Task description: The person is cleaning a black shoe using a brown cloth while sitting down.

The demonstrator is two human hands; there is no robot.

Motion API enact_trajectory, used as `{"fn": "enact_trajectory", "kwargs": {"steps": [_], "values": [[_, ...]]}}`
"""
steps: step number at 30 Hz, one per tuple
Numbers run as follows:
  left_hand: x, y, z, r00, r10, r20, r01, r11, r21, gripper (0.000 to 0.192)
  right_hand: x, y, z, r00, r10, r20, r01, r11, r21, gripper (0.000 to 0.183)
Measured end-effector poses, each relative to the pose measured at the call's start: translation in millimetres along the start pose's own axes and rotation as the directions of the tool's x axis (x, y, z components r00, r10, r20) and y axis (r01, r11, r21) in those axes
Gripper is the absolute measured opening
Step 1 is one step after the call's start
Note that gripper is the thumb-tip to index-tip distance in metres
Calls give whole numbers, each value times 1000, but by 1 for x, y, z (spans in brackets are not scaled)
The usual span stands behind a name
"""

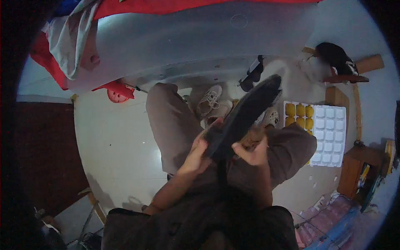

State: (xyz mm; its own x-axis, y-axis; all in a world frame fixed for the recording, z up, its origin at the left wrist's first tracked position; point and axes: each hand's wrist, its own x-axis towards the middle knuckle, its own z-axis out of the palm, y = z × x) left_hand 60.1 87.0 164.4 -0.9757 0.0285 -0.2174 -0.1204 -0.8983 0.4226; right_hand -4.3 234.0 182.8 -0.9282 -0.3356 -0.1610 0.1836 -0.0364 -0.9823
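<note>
A long dark shoe (253, 107), blurred, is held at a slant above my lap, its far end pointing up and to the right. My left hand (197, 153) grips its near end from the left side. On the other side, my right hand (254, 155) is closed around a brownish item (252, 137) beside the shoe. Motion blur and the fingers hide much of that item, so its kind is unclear. Both hands are between my bent knees in brown trousers (173, 125).
Light lace-up sneakers (210, 100) and a perforated light shoe (273, 118) are on the tiled floor (122, 140). Dark footwear (252, 73) lies farther off. At right is a white compartment tray (329, 136) partly filled with yellow items (300, 110). A pinkish-red plastic item (117, 94) is left.
</note>
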Motion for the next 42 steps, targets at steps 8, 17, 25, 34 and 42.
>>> {"fn": "enact_trajectory", "kwargs": {"steps": [8, 17, 25, 34, 42], "values": [[-7, 9, 0, 955, 293, -43, -204, 757, 621, 55, 25, -37, -20, 674, 136, -726, 103, 956, 275, 48], [-12, 15, 8, 848, 520, 102, -275, 268, 923, 59, 27, 3, 31, 828, -537, -162, 500, 838, -221, 34], [-27, 31, -6, 951, 220, -219, -86, 865, 494, 64, 50, -29, 18, 564, -813, 143, 631, 313, -710, 18], [-17, 24, -26, 918, 17, -397, -96, 979, -181, 43, 73, -36, 7, 707, -149, -691, 328, 935, 134, 26], [-15, 34, -3, 900, -63, -432, -62, 961, -271, 40, 37, -23, 55, 798, -565, 211, 533, 498, -683, 41]]}}
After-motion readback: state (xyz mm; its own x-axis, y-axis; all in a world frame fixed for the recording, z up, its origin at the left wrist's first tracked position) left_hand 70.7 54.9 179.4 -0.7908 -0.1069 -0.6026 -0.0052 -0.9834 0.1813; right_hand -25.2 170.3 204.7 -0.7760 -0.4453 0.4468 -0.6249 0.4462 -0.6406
